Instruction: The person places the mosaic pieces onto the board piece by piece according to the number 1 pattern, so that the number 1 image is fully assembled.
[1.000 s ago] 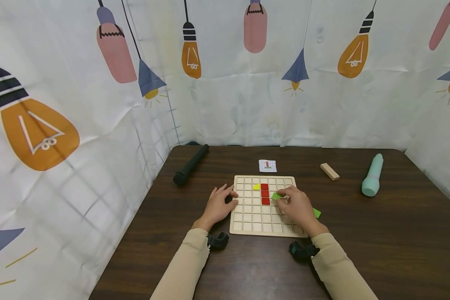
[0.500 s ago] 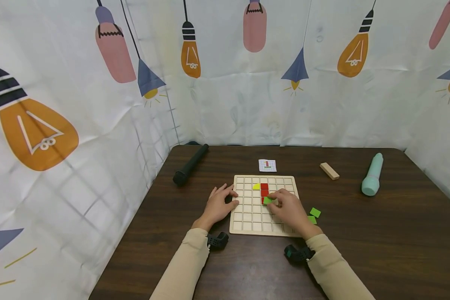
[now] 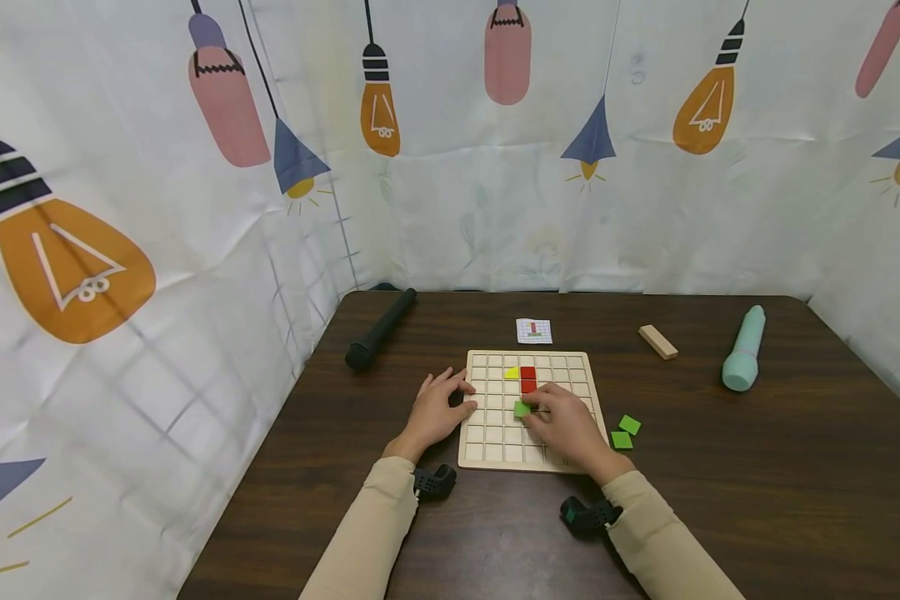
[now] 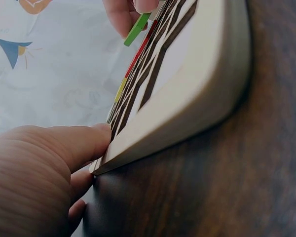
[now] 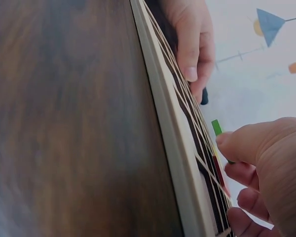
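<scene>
A wooden grid board [image 3: 486, 459] lies flat on the dark table, its cells outlined by raised strips. My left hand [image 3: 432, 415] rests at its left edge, with thumb and forefinger apart and touching the rim. Over the middle of the board, my right hand [image 3: 568, 427] pinches a green square tile [image 3: 521, 409] between thumb and fingers; in the right wrist view this green tile [image 5: 216, 127] stands tilted, its lower part hidden by the thumb. Red tiles [image 3: 528, 372] run down one column, the lowest now hidden by the right hand. A yellow triangular tile [image 3: 512, 374] sits left of the top red one.
Two loose green tiles [image 3: 622, 440] lie right of the board. Behind it is a small printed pattern card [image 3: 534, 331]. A black microphone [image 3: 378, 332] is at the back left; a wooden block [image 3: 657, 342] and a mint-green bottle-shaped object [image 3: 744, 350] lie at the right.
My right hand has moved left and slightly nearer across the board with the green tile, past the red column. Two loose green tiles have come into full view. The left hand stays put.
</scene>
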The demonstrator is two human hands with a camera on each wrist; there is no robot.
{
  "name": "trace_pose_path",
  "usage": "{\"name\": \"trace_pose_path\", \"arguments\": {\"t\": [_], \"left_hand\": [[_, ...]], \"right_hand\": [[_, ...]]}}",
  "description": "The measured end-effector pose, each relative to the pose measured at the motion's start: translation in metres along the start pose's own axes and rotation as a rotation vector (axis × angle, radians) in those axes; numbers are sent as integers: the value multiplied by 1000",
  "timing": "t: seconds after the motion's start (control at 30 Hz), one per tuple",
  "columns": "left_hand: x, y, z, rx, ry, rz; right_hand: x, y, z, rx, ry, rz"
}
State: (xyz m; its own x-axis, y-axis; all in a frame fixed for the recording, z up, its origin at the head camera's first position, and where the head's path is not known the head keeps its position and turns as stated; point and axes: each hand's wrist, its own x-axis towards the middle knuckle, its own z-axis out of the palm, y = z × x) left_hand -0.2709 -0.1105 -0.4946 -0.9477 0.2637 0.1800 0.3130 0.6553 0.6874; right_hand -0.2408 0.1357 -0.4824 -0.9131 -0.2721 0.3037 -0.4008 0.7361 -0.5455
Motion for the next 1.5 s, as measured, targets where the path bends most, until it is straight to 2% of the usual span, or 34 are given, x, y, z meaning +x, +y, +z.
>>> {"name": "trace_pose_path", "arguments": {"t": [0.33, 1.5], "left_hand": [[0, 1, 0, 11, 10, -1], [2, 2, 0, 34, -2, -37]], "right_hand": [[-1, -4, 7, -13, -6, -53], [-1, -9, 10, -32, -11, -53]]}}
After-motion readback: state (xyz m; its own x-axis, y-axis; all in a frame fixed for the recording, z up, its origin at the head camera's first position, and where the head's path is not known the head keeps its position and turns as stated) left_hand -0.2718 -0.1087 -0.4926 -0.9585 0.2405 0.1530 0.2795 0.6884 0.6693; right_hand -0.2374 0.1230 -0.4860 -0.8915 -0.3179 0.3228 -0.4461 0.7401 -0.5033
